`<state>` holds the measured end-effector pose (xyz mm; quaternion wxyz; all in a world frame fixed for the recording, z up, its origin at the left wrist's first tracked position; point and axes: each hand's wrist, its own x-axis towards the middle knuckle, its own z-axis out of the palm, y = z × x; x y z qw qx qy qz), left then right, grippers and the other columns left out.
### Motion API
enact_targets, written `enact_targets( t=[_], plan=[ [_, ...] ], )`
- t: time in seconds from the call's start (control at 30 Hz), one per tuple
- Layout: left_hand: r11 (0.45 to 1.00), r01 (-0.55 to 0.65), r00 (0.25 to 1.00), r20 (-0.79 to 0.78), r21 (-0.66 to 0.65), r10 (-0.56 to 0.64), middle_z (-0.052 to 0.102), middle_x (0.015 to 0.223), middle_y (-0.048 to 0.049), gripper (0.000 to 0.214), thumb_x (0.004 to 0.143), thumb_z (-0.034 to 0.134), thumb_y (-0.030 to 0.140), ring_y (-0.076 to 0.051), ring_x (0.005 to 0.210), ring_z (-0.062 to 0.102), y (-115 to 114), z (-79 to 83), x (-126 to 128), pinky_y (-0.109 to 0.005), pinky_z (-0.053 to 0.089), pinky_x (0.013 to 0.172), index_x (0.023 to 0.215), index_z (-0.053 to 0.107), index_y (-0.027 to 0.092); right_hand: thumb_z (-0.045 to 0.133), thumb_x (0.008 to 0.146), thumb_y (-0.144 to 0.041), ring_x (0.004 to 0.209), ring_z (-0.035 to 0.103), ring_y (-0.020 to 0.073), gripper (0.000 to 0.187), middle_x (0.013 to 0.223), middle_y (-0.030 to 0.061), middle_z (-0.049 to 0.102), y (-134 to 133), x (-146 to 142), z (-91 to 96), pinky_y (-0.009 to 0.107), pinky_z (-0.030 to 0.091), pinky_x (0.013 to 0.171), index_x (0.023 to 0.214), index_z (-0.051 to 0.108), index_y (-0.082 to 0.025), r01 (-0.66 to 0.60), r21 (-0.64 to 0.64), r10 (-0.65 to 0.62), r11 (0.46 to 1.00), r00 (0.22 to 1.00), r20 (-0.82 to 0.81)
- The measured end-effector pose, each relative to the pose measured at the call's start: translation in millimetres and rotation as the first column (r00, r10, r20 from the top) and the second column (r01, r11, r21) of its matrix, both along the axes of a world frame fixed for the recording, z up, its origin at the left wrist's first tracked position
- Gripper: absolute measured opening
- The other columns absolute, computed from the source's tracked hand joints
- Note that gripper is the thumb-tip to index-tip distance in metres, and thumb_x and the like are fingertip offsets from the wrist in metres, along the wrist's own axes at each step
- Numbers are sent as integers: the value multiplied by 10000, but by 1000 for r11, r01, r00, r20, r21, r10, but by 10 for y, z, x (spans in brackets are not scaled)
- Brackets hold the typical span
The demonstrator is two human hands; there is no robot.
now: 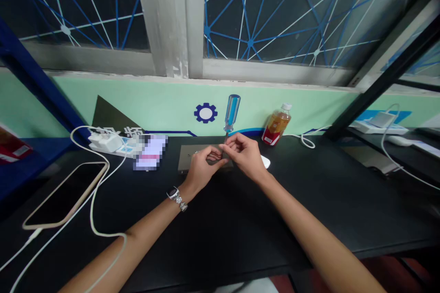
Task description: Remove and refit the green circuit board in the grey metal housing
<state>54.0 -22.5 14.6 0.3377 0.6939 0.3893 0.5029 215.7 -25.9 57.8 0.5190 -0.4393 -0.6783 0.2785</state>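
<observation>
Bare forearms (302, 222) nearest; beyond, clear-blue-handled screwdriver (233, 110), near-upright, shaft pinched in right hand (245, 153), handle above grip. Beside lower shaft, curled left hand (202, 169); cannot tell whether pinching.

Against the mint-green painted wall (165, 110) stands a clear plastic bottle (277, 123) of amber drink, white-capped, with a red-and-white label. A dark-blue gear emblem with a pale centre (206, 113) decorates the wall nearby. Over to the left I see a long white plastic power strip (130, 147) on the black worktop (206, 252), and a dark-screened phone in a pale beige case (67, 196), white cables looping beside it (quite a tangle). Above, blue and white lines criss-cross the dark window glass (275, 9).
</observation>
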Motion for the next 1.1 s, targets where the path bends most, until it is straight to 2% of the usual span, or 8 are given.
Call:
enact_targets(
  t=[0.13, 0.3, 0.4, 0.53, 0.67, 0.8, 1.0, 1.1],
  plan=[
    [999, 27, 999, 32, -38, -26, 730, 770, -40, 202, 817, 742, 353, -181, 712, 696, 40, -65, 2, -268, 555, 689, 813, 680, 161, 740, 800, -412, 567, 581, 113, 269, 724, 5, 657, 7, -6, 4, 224, 469, 528, 905, 639, -186, 13, -17, -13, 1000, 1000, 12],
    [990, 138, 990, -16, -35, -139, 768, 901, -56, 170, 910, 627, 286, -194, 812, 719, 27, 5, -81, -279, 557, 764, 959, 738, 167, 600, 910, -399, 721, 679, 161, 350, 1028, 80, 736, -8, 75, 31, 256, 534, 583, 1193, 656, -201, -176, -85, 183, 981, 980, 83],
    [987, 163, 983, -84, 4, -162, 773, 975, -61, 204, 939, 580, 275, -204, 873, 721, 7, 46, -114, -296, 552, 817, 1009, 746, 179, 604, 913, -404, 706, 692, 176, 307, 919, 70, 754, -10, 102, 11, 288, 555, 640, 1103, 704, -185, -187, -104, 194, 977, 979, 60],
    [992, 121, 988, -105, 32, -117, 763, 1036, -66, 221, 905, 635, 288, -211, 931, 719, -1, 29, -85, -315, 550, 866, 1086, 707, 184, 689, 855, -397, 679, 664, 169, 232, 803, 52, 737, -7, 65, -17, 271, 525, 627, 918, 724, -176, -73, -37, 74, 997, 996, 46],
    [999, -10, 998, -54, 36, 12, 755, 874, -46, 158, 816, 742, 297, -194, 800, 720, 6, -22, -16, -287, 564, 771, 895, 688, 172, 735, 814, -402, 557, 557, 123, 240, 671, 17, 663, -11, -21, -28, 235, 442, 523, 792, 670, -172, 51, 16, -52, 999, 998, 41],
    [1000, 11, 1000, -27, 6, -11, 737, 767, -27, 119, 843, 711, 282, -172, 696, 701, 6, -29, -1, -260, 554, 687, 823, 688, 167, 764, 783, -402, 552, 530, 115, 268, 640, -3, 624, -3, -60, -24, 232, 435, 528, 756, 609, -185, 107, 66, -111, 992, 993, 51],
    [993, 116, 989, -95, 29, -112, 773, 939, -50, 163, 920, 608, 252, -190, 823, 716, 8, 16, -87, -281, 551, 779, 976, 742, 178, 608, 907, -393, 658, 662, 141, 332, 986, 58, 736, -17, 47, 55, 244, 494, 551, 1178, 650, -206, -122, -56, 128, 991, 984, 126],
    [986, 158, 981, -122, 46, -151, 772, 1004, -61, 210, 948, 561, 255, -198, 888, 719, 10, 21, -105, -298, 549, 834, 1040, 736, 187, 604, 910, -375, 663, 682, 158, 284, 912, 58, 747, -33, 78, 77, 268, 522, 607, 1100, 692, -184, -151, -88, 159, 985, 983, 94]
  ],
)
